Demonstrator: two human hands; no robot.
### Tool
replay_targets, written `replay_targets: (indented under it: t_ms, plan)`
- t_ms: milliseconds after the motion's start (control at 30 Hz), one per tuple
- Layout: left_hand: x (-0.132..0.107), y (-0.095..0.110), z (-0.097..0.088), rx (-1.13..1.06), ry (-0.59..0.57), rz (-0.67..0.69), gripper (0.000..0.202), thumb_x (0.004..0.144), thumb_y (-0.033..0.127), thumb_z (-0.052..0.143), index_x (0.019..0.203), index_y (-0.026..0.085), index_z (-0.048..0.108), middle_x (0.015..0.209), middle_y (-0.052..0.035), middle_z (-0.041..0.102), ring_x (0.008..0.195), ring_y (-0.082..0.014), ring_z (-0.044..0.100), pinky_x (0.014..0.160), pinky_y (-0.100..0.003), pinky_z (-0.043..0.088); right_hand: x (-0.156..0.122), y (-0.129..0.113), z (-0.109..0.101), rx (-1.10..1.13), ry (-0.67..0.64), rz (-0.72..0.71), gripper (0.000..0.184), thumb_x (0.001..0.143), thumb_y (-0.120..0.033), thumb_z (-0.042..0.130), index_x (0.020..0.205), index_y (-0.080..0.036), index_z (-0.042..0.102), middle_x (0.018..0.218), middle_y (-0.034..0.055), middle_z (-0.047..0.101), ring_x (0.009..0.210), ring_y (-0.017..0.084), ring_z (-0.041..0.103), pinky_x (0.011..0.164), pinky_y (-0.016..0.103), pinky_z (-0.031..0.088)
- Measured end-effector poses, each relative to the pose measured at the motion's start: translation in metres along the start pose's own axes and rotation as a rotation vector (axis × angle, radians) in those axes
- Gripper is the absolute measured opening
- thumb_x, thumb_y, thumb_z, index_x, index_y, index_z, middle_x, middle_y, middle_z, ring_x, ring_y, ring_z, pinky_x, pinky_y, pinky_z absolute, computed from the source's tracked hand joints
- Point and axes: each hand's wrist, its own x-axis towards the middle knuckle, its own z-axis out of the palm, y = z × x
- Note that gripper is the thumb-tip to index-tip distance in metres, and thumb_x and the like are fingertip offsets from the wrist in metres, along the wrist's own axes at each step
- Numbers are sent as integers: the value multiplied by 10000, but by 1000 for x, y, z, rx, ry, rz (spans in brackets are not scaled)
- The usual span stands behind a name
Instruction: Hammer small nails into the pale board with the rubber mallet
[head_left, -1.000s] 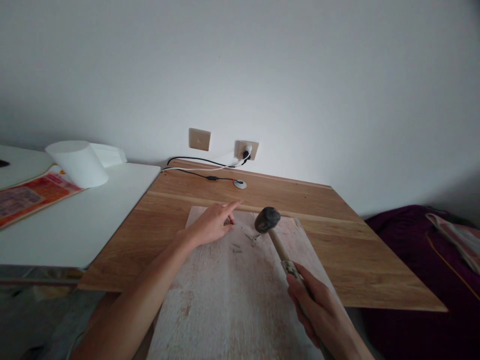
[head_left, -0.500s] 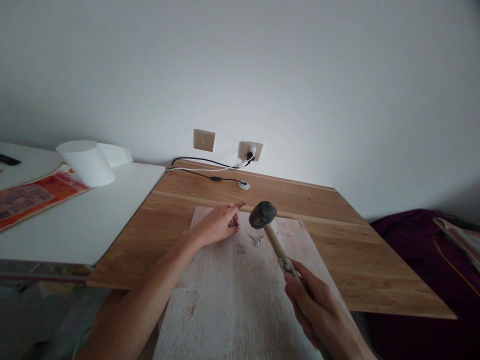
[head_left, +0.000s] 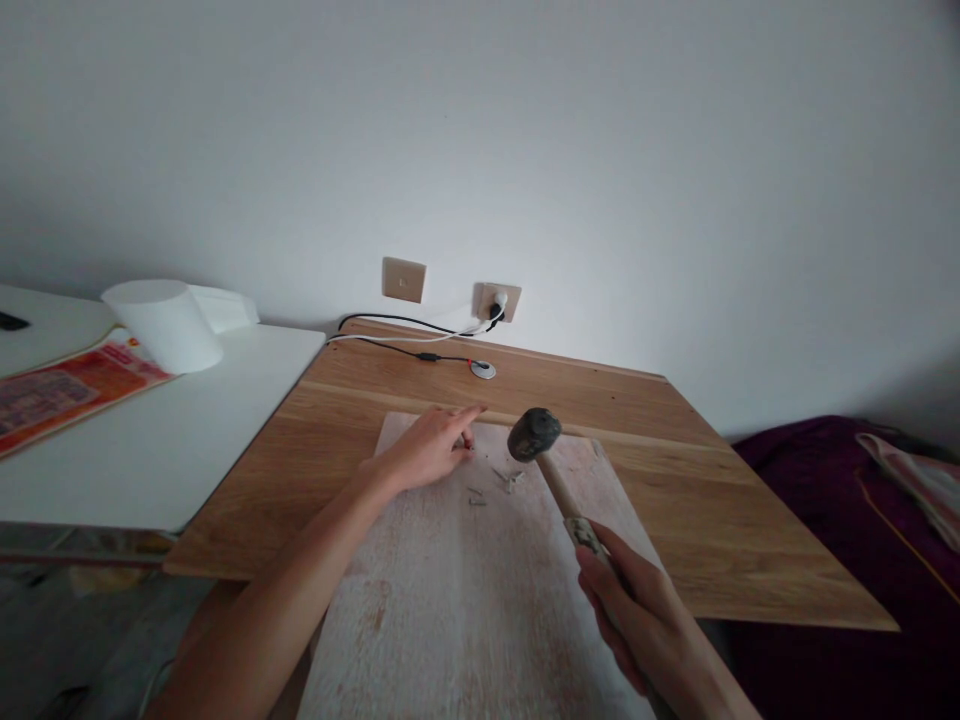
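My right hand [head_left: 637, 610] grips the wooden handle of a hammer [head_left: 555, 480] whose dark head hangs just above a pale whitewashed board [head_left: 465, 600]. My left hand [head_left: 431, 448] rests on the far part of the board, index finger stretched out, thumb and another finger pinching something small I cannot make out. Several small nails [head_left: 495, 482] lie loose on the board between the left hand and the hammer head.
The board lies on a wooden table [head_left: 675, 500] against a white wall with a switch and a socket [head_left: 495, 298]. Cables [head_left: 405, 335] run across the table's far edge. A white table [head_left: 150, 430] with a paper roll [head_left: 161, 325] stands left. Purple bedding [head_left: 847, 540] lies right.
The hammer head rose and swung left toward my left hand half a second ago, then moved back right and down. My left hand stayed in place.
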Motion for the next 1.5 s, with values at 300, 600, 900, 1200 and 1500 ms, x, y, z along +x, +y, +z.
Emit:
replay_targets:
  t_ms: [300, 600, 900, 1200, 1500]
  plan:
    - [-2, 7, -11, -34, -2, 5, 563, 813, 141, 805, 1338, 203, 611, 1242, -105, 731, 1163, -294, 671, 1030, -397, 495, 6, -32, 20, -24, -170, -43, 512, 977, -627, 509, 1232, -190, 588, 557, -119, 402, 356, 61, 358, 325, 160, 272]
    - [-2, 6, -2, -30, -3, -26, 701, 853, 95, 761, 1503, 167, 509, 1072, -69, 774, 1128, -262, 687, 1036, -396, 494, 3, -3, 6, 61, -1, 47, 548, 948, -685, 546, 1227, -213, 539, 581, -122, 419, 370, 55, 338, 322, 144, 281]
    - [2, 1, 3, -11, -10, 11, 590, 879, 78, 725, 1445, 157, 580, 979, -58, 802, 1063, -254, 719, 1016, -395, 502, 11, 11, 1, -2, -17, 18, 514, 940, -700, 536, 1111, -216, 573, 543, -114, 424, 343, 65, 340, 305, 165, 276]
    - [-2, 5, -5, -29, -19, 37, 603, 842, 79, 706, 1416, 203, 572, 1227, -95, 740, 1197, -281, 656, 1059, -404, 490, -2, -36, 11, -20, -112, -35, 542, 982, -627, 497, 1280, -179, 562, 510, -124, 404, 359, 56, 307, 342, 157, 240]
    - [-2, 5, -3, 6, -16, 7, 758, 852, 144, 794, 1531, 146, 459, 1185, -108, 735, 1224, -304, 635, 1083, -460, 476, 1, -22, 4, -4, -28, -11, 613, 941, -676, 538, 1309, -186, 561, 510, -126, 407, 344, 54, 299, 331, 158, 241]
